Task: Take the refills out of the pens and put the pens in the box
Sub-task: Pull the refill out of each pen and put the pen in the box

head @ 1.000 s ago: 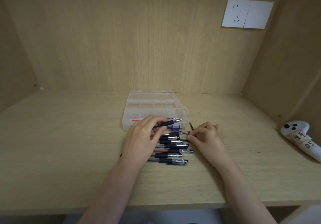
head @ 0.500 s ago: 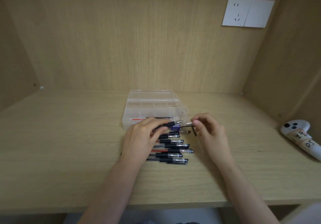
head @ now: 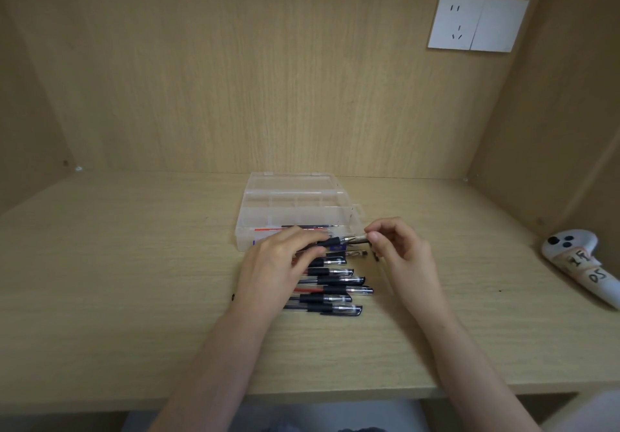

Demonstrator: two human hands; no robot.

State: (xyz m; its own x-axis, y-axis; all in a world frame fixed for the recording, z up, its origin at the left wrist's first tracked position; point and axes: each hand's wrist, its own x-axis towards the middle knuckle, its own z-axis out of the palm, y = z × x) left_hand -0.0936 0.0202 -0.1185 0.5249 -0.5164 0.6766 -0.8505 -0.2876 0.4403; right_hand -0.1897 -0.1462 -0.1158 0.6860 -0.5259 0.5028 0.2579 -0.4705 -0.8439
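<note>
Left grip (head: 278, 260) curled round pen (head: 332, 241), right grip (head: 402, 250) pinching tip (head: 358, 238): twist, pull straight toward 3 o'clock.

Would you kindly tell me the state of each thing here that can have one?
Box, lid open, refills lying inside.
Held pen, off the desk, roughly level.
Left hand, grips the held pen's barrel.
Right hand, pinches the held pen's tip end.
Row of pens, lying on the desk.
Socket, nothing plugged in.
</note>
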